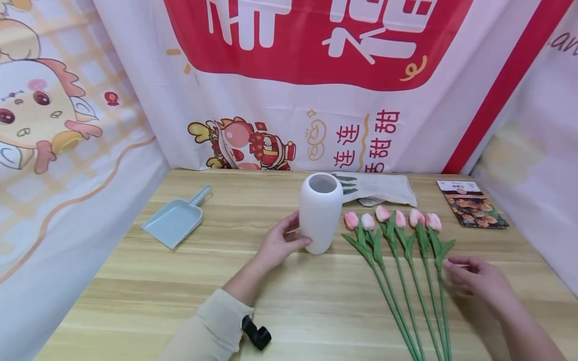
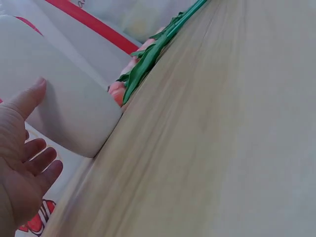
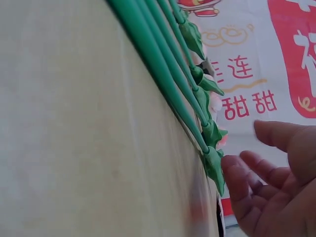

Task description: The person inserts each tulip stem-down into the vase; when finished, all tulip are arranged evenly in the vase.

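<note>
A white vase (image 1: pixel 320 215) stands upright near the middle of the table. My left hand (image 1: pixel 282 243) is at its lower left side, thumb laid against the vase wall and the other fingers loosely bent beside it, as the left wrist view shows. To the right lie several pink artificial tulips (image 1: pixel 399 250), fanned out with their heads toward the back and long green stems toward me. My right hand (image 1: pixel 478 278) is beside the rightmost tulip, fingertips right at its leaf, thumb spread away from the fingers in the right wrist view.
A light blue dustpan (image 1: pixel 175 220) lies at the left. Behind the vase is a folded whitish cloth (image 1: pixel 384 189) with green leaf shapes. A packet with a flower picture (image 1: pixel 471 205) lies at the back right. Printed curtains (image 1: pixel 271 120) hang around the wooden table (image 1: pixel 180 296).
</note>
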A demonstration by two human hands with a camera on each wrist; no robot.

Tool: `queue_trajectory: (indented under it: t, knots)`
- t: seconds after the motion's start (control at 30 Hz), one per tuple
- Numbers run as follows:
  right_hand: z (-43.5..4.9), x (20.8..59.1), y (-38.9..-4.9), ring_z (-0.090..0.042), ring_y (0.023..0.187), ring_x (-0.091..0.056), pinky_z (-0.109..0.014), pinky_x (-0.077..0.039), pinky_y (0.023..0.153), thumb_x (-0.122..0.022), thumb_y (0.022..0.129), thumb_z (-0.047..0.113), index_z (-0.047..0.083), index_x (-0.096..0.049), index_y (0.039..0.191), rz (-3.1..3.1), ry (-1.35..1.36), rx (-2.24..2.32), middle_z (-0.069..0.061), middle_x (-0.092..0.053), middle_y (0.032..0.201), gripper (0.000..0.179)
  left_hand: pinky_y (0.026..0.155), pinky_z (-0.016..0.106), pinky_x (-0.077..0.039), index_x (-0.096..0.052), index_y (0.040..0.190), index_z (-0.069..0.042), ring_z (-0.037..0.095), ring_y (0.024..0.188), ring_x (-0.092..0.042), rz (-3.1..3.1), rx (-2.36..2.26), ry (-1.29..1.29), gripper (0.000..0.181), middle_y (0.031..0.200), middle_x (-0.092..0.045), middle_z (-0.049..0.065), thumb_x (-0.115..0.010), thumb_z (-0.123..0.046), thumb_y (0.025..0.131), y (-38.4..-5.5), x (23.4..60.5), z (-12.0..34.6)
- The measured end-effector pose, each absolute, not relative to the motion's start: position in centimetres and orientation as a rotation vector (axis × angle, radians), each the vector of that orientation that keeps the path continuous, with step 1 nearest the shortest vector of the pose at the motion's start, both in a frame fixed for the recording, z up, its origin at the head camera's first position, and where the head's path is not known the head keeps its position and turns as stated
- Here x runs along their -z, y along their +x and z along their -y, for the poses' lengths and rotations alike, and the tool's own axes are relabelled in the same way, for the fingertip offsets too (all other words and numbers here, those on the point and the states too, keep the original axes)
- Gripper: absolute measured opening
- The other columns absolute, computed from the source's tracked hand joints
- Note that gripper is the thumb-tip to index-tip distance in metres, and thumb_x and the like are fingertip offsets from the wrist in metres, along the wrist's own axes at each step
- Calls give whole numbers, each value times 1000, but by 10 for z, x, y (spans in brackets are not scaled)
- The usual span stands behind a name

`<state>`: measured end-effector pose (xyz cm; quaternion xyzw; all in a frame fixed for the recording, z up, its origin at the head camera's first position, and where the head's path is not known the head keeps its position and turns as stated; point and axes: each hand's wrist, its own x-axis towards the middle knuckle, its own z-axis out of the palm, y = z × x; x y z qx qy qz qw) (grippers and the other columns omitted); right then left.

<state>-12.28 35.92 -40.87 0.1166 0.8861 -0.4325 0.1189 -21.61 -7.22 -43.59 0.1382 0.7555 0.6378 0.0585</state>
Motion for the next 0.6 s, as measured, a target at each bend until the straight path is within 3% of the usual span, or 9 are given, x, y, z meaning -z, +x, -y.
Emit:
queue_trajectory:
  t: [0.1, 0.27, 0.6]
  knots:
    - [-363, 415, -118, -6, 78, -62, -25, -58, 68, -57, 98, 43, -12, -43, 136, -2519, 409, 1224, 6, -68, 91, 69, 106, 44, -50, -46, 144, -4, 34, 126, -57, -2271, -1951, 398, 69, 137, -58, 20, -78, -10, 83, -213, 442, 67]
    - [-364, 427, -111, -11, 78, -60, -28, -56, 64, -61, 95, 44, -10, -53, 126, -2461, 452, 1173, 3, -67, 88, 63, 98, 38, -56, -50, 140, 0, 37, 118, -62, -2238, -1993, 368, 64, 132, -60, 24, -78, -8, 83, -207, 449, 61]
    - [-358, 431, -112, -14, 73, -57, -27, -50, 59, -70, 87, 49, -4, -61, 115, -2588, 411, 1049, 0, -65, 85, 60, 98, 40, -56, -54, 133, 3, 37, 115, -64, -2294, -2029, 314, 58, 126, -63, 24, -78, -6, 82, -205, 461, 58]
